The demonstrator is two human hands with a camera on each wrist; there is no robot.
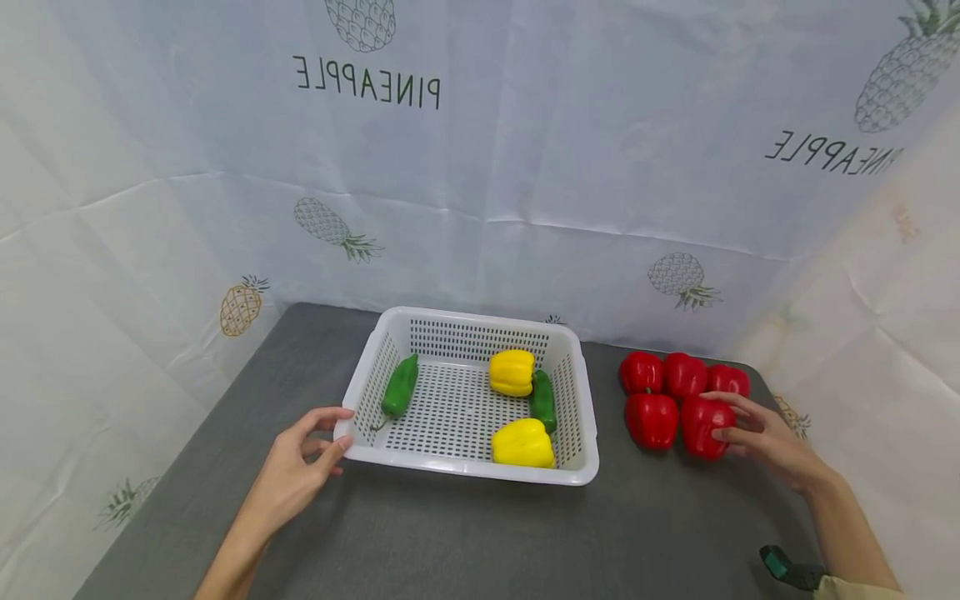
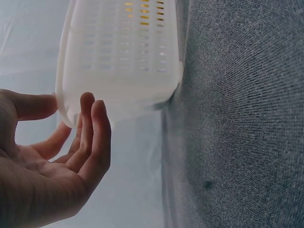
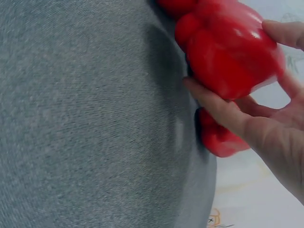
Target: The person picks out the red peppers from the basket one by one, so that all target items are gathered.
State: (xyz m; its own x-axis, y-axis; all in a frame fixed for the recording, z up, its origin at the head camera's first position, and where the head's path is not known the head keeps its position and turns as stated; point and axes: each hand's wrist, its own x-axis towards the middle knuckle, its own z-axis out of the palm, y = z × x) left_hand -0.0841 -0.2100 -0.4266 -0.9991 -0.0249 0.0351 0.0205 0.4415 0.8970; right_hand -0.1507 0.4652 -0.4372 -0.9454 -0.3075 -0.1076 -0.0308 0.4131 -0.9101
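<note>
My left hand (image 1: 288, 471) pinches the near left corner of a white perforated plastic basket (image 1: 450, 463), the thumb on its rim and the fingers curled about the corner in the left wrist view. Inside the basket are a long green pepper (image 1: 401, 387) on the left, two yellow bell peppers (image 1: 512, 372) on the right and another green pepper (image 1: 543, 402) between them. On the right, my right hand (image 1: 776, 446) grips a glossy red bell pepper (image 1: 703, 427), thumb and fingers on opposite sides of it. Several more red bell peppers (image 1: 652, 421) sit close beside it.
The dark grey cloth-covered table (image 1: 465, 542) carries the basket in the middle and the red peppers at its right back corner. A pale curtain (image 1: 465, 167) printed with pineapples hangs behind and at the sides. A dark band (image 1: 795, 571) circles the right wrist.
</note>
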